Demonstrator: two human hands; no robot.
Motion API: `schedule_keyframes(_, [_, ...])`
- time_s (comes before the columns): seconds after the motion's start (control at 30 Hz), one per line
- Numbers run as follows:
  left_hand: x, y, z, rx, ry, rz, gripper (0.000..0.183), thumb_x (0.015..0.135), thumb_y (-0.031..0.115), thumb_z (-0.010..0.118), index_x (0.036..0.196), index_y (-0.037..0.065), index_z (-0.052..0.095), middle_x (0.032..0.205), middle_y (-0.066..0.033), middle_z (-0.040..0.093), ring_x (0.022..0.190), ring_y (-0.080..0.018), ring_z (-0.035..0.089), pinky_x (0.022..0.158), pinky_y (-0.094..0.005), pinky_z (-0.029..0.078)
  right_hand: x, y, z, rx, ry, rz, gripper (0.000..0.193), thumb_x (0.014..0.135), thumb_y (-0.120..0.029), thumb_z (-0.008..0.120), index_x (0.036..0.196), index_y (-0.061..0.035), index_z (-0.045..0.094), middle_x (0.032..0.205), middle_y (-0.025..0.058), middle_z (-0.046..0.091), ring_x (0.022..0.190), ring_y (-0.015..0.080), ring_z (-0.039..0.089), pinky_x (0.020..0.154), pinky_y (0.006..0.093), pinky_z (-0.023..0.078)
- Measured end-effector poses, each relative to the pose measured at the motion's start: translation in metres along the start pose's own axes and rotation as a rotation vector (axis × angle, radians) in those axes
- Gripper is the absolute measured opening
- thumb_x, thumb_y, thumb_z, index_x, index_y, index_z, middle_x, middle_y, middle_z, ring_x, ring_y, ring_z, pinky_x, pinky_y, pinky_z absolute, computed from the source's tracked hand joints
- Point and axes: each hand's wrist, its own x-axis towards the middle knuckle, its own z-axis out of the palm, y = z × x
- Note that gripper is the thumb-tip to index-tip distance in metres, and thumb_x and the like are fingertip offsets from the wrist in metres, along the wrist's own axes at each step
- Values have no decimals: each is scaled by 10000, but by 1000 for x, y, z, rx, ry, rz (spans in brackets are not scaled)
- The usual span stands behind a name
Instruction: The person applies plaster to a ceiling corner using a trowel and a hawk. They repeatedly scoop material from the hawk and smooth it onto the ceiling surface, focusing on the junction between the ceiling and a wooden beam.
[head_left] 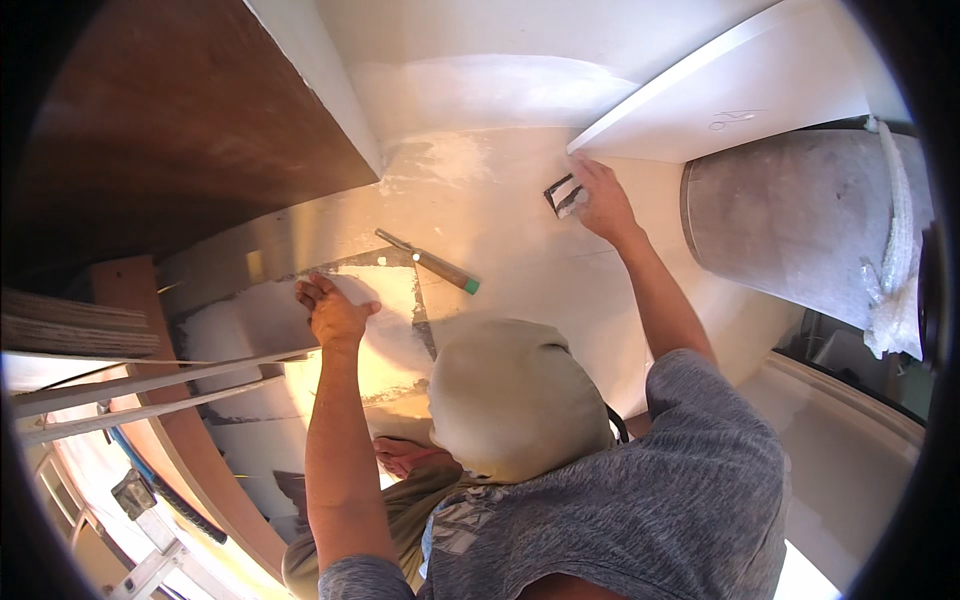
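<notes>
My right hand (603,200) reaches far forward, its fingers closed around a small flat scraper (566,195) with a dark edge and white smears. The scraper lies against a pale surface (520,220), close to the lower corner of a white panel (740,90). To the left, my left hand (338,312) has its fingers spread, thumb out, over a whitish patch with dark ragged edges. No object shows in it. Between the hands lies a narrow tool (440,268) with a metal end, a brown handle and a green butt.
A large brown board (200,110) overhangs the upper left. Long thin strips (150,388) stretch in from the left beside a stack of boards (75,325). A grey rounded form (780,215) with clear plastic wrap (890,270) stands at right. Below left is a ladder (155,570).
</notes>
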Motion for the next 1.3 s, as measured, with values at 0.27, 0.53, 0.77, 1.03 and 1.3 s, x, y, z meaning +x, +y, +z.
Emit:
schedule_keyframes(0.27, [3, -2, 3, -32, -33, -29, 1436, 706, 530, 940, 1662, -47, 37, 1724, -344, 2, 1624, -451, 41, 1201, -572, 371, 24, -5, -14, -14, -356, 162, 634, 749, -157, 861, 1350, -75, 680, 1333, 112, 674, 1254, 323, 602, 1056, 438, 483])
schedule_keyframes(0.53, [1, 4, -1, -2, -33, -39, 1406, 714, 545, 927, 1671, -16, 63, 1729, -332, 12, 1623, -451, 52, 1204, -585, 360, -7, -60, -17, 557, 77, 247, 490, 827, -133, 851, 1290, -31, 726, 1014, 153, 752, 932, 308, 727, 862, 377, 571])
schedule_keyframes(0.77, [-41, 35, -26, -325, 473, 307, 1154, 750, 599, 888, 1566, -65, 412, 1550, -350, 473, 1467, -411, 463, 1166, -501, 415, 4, -138, -63, 511, 295, -366, 191, 792, 16, 778, 955, -75, 740, 1002, 75, 755, 904, 292, 727, 819, 400, 596])
schedule_keyframes(1.03, [-96, 116, -112, -916, 10, 506, 701, 859, 364, 876, 1379, -43, 641, 1027, -252, 748, 784, -226, 728, 774, -337, 587, 21, -184, -79, 551, 342, -648, 245, 720, 91, 794, 870, -85, 714, 966, 15, 766, 936, 271, 738, 975, 454, 589])
schedule_keyframes(1.3, [-96, 100, -93, -1745, -87, 223, 339, 999, 369, 759, 992, 30, 741, 877, -49, 737, 759, -147, 679, 760, -306, 587, -1, -197, -83, 293, 103, -618, 413, 893, -161, 774, 1286, -52, 709, 1432, 65, 651, 1375, 338, 578, 1166, 501, 443])
